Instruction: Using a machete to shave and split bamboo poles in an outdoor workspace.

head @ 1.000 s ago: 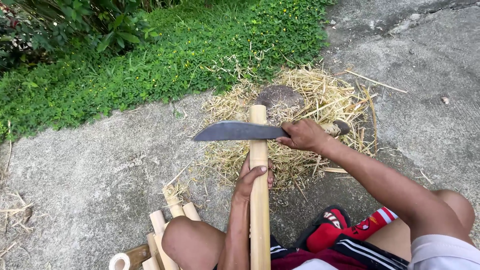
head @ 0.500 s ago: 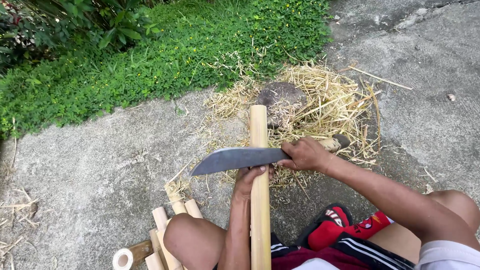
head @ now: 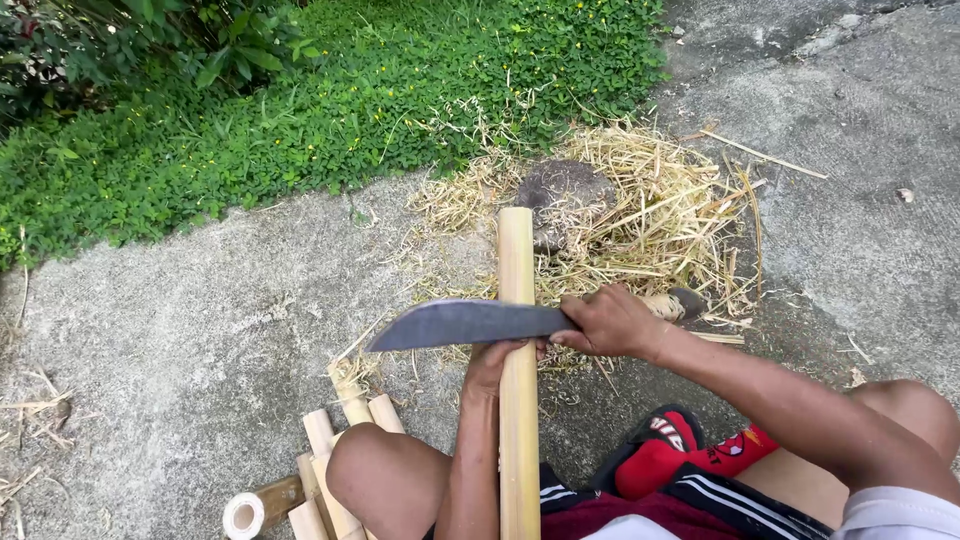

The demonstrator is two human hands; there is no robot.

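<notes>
A long pale bamboo strip (head: 516,270) runs away from me over the concrete, its far end beside a dark stone block (head: 565,195). My left hand (head: 492,362) grips the strip from the left, about halfway along. My right hand (head: 612,322) is closed on the handle of a large dark knife (head: 465,323). The blade lies crosswise over the strip, tip pointing left, just above my left hand.
Straw-like bamboo shavings (head: 650,215) are heaped around the block. Several cut bamboo pieces (head: 320,470) lie by my left knee (head: 385,470). A red sandal (head: 665,455) is under my right leg. Green ground plants (head: 300,100) border the concrete on the far side.
The knife has come down along the strip toward me, from near its far end to just above my left hand. My left hand has stayed on the strip.
</notes>
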